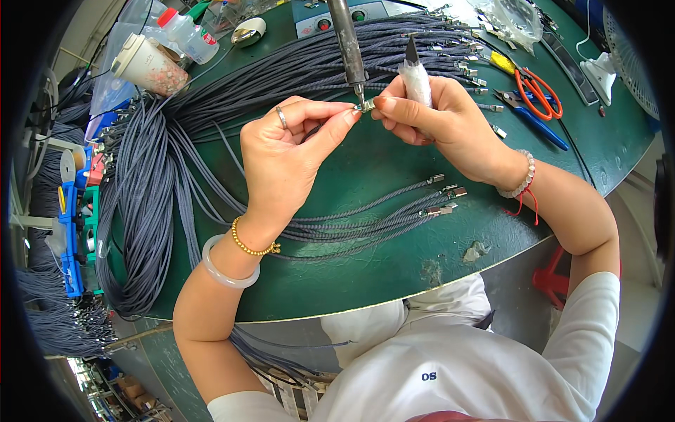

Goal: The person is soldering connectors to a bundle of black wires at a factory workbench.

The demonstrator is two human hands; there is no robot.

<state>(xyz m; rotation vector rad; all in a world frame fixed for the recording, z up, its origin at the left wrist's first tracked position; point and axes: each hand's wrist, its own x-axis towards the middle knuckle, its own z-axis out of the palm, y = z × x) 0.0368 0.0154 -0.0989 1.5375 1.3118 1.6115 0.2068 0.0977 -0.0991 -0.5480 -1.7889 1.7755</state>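
My left hand (pixel 285 151) pinches the end of a small metal cable connector (pixel 368 105) between thumb and index finger. The thumb and fingers of my right hand (pixel 450 116) close on the connector's other side. Held in that same right hand is a craft knife, its white-wrapped handle (pixel 416 84) upright and its dark blade (pixel 411 50) pointing up. From above, a soldering iron (pixel 346 46) reaches down with its tip at the connector, close to my left fingertips. Whatever cable runs from the connector is mostly hidden by my left hand.
Grey braided cables (pixel 148 204) with metal plugs spread across the green table (pixel 337 288). Orange-handled pliers (pixel 541 98) and blue-handled cutters (pixel 538 126) lie at the right. A cup (pixel 151 67), a plastic bottle (pixel 190 39) and a control box (pixel 337 17) stand behind.
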